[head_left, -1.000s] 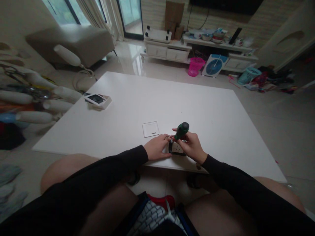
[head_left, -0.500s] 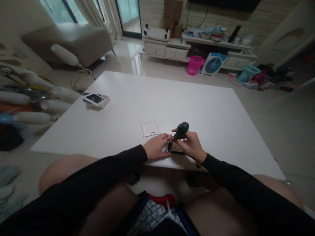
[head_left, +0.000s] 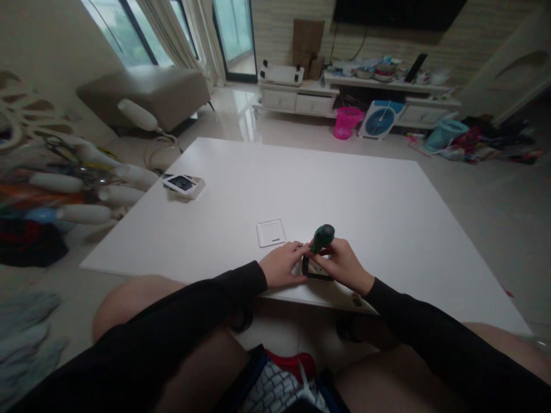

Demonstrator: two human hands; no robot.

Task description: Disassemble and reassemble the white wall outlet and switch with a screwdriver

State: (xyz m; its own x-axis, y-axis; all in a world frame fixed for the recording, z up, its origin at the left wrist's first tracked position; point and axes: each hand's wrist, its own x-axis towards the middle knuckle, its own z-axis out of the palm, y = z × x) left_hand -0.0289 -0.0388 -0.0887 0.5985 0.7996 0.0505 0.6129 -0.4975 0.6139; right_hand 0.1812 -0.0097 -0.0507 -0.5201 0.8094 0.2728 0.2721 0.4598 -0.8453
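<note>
A wall socket point(head_left: 317, 268) with a pale face and dark edges lies on the white table point(head_left: 370, 201) near its front edge. My right hand point(head_left: 346, 265) is closed round a screwdriver point(head_left: 322, 236) with a green and black handle, held steeply above the socket's far side. The screwdriver's tip is hidden by my fingers. My left hand point(head_left: 284, 265) grips the socket's left side, its fingertips at the far and near corners. Beyond my left hand, a thin white square frame point(head_left: 271, 233) lies flat, with a small dark mark near its lower edge.
A white box point(head_left: 186, 186) with a dark picture on it sits at the table's left. Lamp-like white tubes point(head_left: 84, 214) and clutter stand beyond the left edge. Across the floor are a pink basket point(head_left: 348, 121), a blue fan point(head_left: 381, 119) and a white cabinet point(head_left: 279, 98).
The whole view has shifted, so the table and hands appear slightly lower and further right. Both hands keep their places on the socket and screwdriver.
</note>
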